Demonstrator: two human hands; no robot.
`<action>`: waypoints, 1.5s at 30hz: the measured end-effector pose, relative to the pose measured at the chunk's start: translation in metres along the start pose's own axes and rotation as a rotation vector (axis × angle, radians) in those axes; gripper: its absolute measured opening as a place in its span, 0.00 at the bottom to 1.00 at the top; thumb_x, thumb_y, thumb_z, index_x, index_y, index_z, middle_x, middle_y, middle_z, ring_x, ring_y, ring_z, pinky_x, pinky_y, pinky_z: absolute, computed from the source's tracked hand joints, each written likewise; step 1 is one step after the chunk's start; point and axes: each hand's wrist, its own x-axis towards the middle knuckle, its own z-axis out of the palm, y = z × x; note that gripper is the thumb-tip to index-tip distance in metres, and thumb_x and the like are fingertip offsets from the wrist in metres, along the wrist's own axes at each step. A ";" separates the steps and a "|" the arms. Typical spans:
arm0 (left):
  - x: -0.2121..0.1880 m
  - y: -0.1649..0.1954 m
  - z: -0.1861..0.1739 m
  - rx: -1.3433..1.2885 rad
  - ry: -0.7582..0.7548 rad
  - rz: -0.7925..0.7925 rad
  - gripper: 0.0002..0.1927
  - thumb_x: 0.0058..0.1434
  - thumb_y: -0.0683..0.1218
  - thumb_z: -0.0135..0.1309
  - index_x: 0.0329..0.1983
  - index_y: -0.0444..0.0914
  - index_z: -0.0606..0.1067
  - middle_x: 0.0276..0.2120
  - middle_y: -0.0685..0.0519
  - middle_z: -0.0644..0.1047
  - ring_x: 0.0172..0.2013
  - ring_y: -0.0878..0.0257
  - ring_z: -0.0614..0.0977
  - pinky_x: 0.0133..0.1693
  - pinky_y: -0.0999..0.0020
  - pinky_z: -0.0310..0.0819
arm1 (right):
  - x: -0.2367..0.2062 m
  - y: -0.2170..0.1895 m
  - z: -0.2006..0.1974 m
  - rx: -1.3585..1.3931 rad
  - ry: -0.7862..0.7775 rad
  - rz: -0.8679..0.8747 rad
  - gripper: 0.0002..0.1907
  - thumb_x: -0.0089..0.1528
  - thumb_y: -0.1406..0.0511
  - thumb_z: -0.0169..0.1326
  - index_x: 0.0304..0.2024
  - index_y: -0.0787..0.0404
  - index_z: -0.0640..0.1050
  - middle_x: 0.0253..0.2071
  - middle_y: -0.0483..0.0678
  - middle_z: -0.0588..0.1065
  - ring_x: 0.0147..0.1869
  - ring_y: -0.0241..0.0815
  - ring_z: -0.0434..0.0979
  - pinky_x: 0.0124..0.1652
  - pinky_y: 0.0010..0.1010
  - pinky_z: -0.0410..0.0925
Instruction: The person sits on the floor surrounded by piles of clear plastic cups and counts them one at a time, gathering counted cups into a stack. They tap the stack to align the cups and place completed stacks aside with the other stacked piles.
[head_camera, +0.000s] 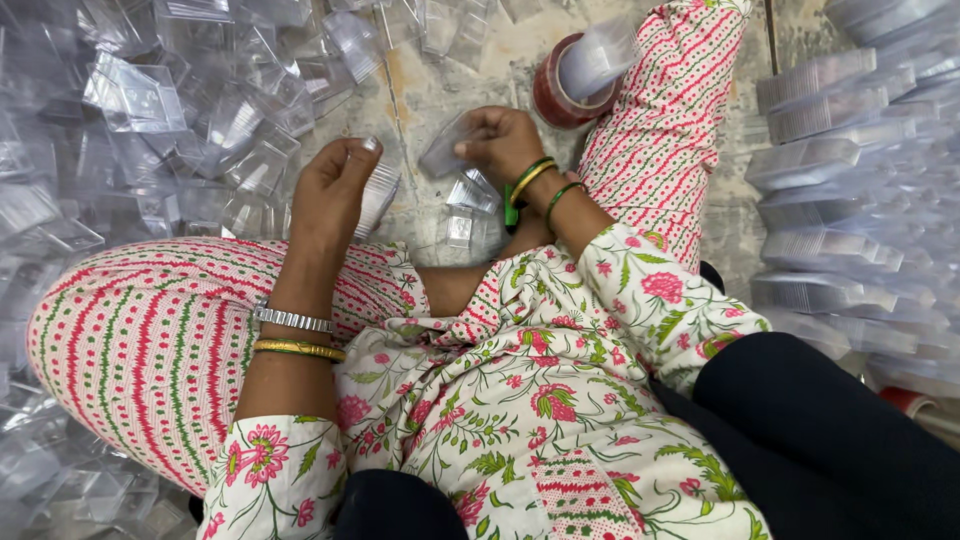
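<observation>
Clear plastic everywhere — left hand (335, 190) clamped on nested stack of cups (377, 197), right hand (500, 143) pinching 1 loose cup (445, 152), finished stacks (820, 150) piled right, loose heap (170, 120) left unsorted.

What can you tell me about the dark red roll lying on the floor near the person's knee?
The dark red tape roll looks like a ring of glossy tape, lying tilted on the stone floor beside the person's patterned trouser leg. A clear plastic container sits pushed into its open centre, sticking out at the top. Neither hand touches it; the right hand is the closer one, just below it, holding another clear piece.
</observation>
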 end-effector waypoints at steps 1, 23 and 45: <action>-0.001 -0.002 -0.001 -0.004 0.011 -0.061 0.18 0.74 0.55 0.57 0.47 0.35 0.80 0.34 0.60 0.77 0.32 0.75 0.71 0.32 0.76 0.65 | -0.002 0.001 -0.005 0.012 0.027 0.018 0.15 0.57 0.76 0.64 0.46 0.65 0.80 0.39 0.47 0.82 0.36 0.33 0.80 0.35 0.23 0.73; -0.042 0.069 0.027 0.019 -0.306 0.188 0.31 0.65 0.46 0.62 0.70 0.37 0.67 0.63 0.48 0.74 0.61 0.63 0.73 0.60 0.69 0.65 | -0.110 -0.050 0.011 0.248 0.032 -0.075 0.14 0.62 0.75 0.61 0.51 0.69 0.78 0.42 0.50 0.81 0.37 0.35 0.81 0.33 0.25 0.75; -0.044 0.064 0.037 0.343 -0.231 0.074 0.24 0.61 0.44 0.63 0.61 0.47 0.78 0.30 0.56 0.68 0.31 0.67 0.70 0.34 0.70 0.68 | -0.111 -0.064 0.019 0.218 0.009 0.069 0.13 0.66 0.70 0.57 0.53 0.71 0.79 0.39 0.53 0.82 0.24 0.33 0.76 0.25 0.20 0.69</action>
